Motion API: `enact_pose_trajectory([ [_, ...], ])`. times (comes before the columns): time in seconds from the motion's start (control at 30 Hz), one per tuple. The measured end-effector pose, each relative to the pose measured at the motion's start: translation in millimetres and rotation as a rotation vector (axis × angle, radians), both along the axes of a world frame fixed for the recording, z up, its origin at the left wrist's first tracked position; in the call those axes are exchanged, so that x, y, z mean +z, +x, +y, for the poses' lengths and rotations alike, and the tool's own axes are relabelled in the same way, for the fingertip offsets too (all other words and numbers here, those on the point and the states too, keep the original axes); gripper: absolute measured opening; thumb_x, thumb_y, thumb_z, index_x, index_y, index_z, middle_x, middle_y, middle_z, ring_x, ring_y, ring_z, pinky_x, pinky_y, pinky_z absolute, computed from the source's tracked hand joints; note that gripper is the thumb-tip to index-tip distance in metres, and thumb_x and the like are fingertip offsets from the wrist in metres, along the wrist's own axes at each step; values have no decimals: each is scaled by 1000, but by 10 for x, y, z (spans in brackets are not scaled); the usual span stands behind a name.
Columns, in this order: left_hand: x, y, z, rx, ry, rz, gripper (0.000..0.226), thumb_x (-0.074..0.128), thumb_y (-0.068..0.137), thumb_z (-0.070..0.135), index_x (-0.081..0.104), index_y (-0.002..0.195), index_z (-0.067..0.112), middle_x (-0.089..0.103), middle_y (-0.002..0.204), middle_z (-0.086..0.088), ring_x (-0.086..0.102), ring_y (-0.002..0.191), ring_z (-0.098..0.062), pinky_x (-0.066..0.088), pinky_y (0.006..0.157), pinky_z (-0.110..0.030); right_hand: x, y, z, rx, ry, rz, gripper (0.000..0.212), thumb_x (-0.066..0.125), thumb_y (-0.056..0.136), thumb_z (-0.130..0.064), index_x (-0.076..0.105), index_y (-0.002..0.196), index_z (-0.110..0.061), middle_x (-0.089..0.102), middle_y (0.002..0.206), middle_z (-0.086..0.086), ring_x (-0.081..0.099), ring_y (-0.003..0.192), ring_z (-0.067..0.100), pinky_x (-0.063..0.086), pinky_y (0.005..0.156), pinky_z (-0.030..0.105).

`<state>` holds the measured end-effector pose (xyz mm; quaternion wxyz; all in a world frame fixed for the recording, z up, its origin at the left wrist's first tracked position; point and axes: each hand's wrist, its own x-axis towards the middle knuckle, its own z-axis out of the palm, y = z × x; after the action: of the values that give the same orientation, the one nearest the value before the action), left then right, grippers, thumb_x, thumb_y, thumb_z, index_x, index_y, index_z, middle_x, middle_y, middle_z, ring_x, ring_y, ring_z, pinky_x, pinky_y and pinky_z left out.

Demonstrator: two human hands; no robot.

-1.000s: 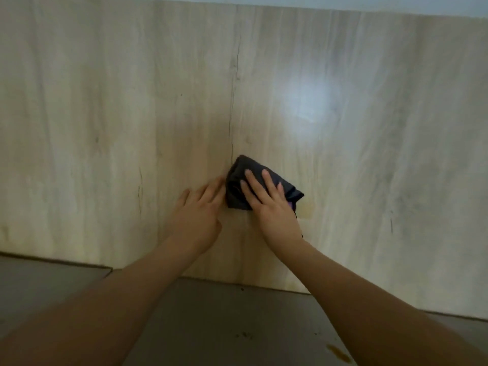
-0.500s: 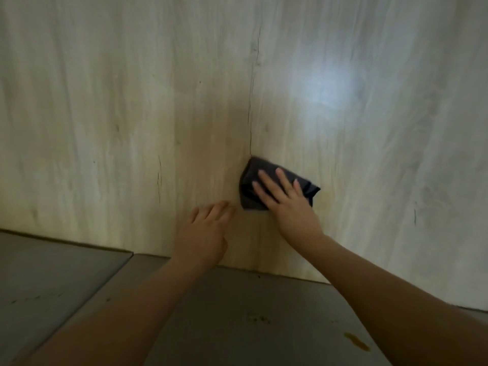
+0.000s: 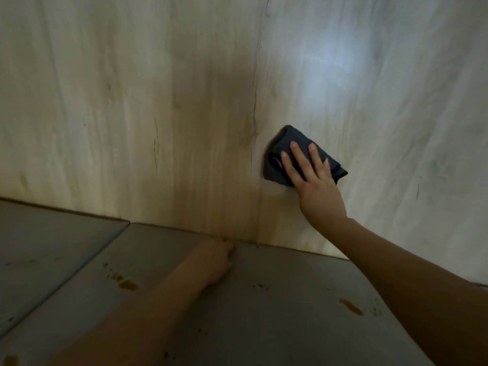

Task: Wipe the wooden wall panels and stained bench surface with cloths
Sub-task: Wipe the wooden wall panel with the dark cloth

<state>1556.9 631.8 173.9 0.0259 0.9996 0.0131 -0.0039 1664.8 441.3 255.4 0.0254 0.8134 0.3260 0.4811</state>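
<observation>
Both forearms run out of frame at the bottom edge. On the grey bench surface (image 3: 277,299), brown stains (image 3: 350,306) sit at 5 o'clock and 7 o'clock. The left hand (image 3: 215,257) rests where bench meets wall; its fingers are dim, so clenched or relaxed cannot be told. Farther, at 2 o'clock, the right hand (image 3: 313,180) presses straight fingers on a dark cloth (image 3: 287,143) against the wooden wall panel (image 3: 132,101), partly hiding it.

A bright patch of light (image 3: 332,62) glares in an otherwise dim, shadowed room.
</observation>
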Motion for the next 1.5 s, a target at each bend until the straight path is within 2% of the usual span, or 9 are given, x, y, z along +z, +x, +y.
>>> enact_pose_trajectory([
  [0.2,68,67,-1,-3,-53,57,40,43,98,28,49,136,16,51,137,-7,50,122,-22,40,99,-30,-263,-2,-311,7,-242,18,82,59,72,6,32,147,-17,29,154,4,23,141,31,22,108,45],
  [0.33,84,116,14,15,14,110,43,39,99,29,45,140,17,45,143,-9,46,126,-25,39,104,-34,80,-27,-613,-56,2,161,86,56,80,7,17,151,-22,7,158,-5,5,145,24,29,109,45],
  [0.53,72,150,-5,5,71,134,42,36,100,29,46,137,13,47,139,-12,48,123,-27,41,100,-34,51,18,-627,-67,117,182,90,57,81,7,8,151,-22,-11,154,-5,-16,142,25,-7,113,47],
  [0.77,111,119,-15,23,92,155,41,35,100,32,49,135,15,49,136,-11,49,121,-27,41,97,-34,-471,-8,-843,15,-413,74,83,68,63,7,45,140,-15,35,149,3,26,135,31,38,101,46],
  [0.97,162,84,-59,17,113,164,40,32,102,32,51,130,11,51,131,-13,51,116,-27,40,88,-31,-208,-129,-1161,-136,-124,128,84,64,70,11,39,144,-17,34,151,3,24,136,29,56,70,41],
  [1.07,202,85,-70,-2,141,175,42,29,103,31,47,134,11,47,135,-14,47,121,-28,38,93,-32,-358,-119,-1106,-167,-86,104,81,65,71,8,39,144,-15,31,149,7,26,134,35,55,73,47],
  [1.23,201,132,-64,9,154,215,43,29,103,32,44,139,15,45,140,-11,46,124,-27,38,97,-31,-591,-19,-608,54,-436,-29,56,45,84,-10,46,139,-18,44,145,4,37,132,32,42,100,46],
  [1.37,233,116,-100,21,165,198,45,30,102,34,44,141,15,43,143,-10,43,128,-26,36,100,-28,-647,-69,-88,46,-554,48,73,64,78,-12,36,145,-24,31,153,-3,28,141,27,19,112,41],
  [1.5,222,87,-97,18,173,203,43,29,102,32,47,137,13,47,138,-12,47,123,-27,39,95,-30,-589,-56,-365,144,-625,-28,50,51,81,-15,58,130,-22,52,139,-2,47,130,29,35,106,45],
])
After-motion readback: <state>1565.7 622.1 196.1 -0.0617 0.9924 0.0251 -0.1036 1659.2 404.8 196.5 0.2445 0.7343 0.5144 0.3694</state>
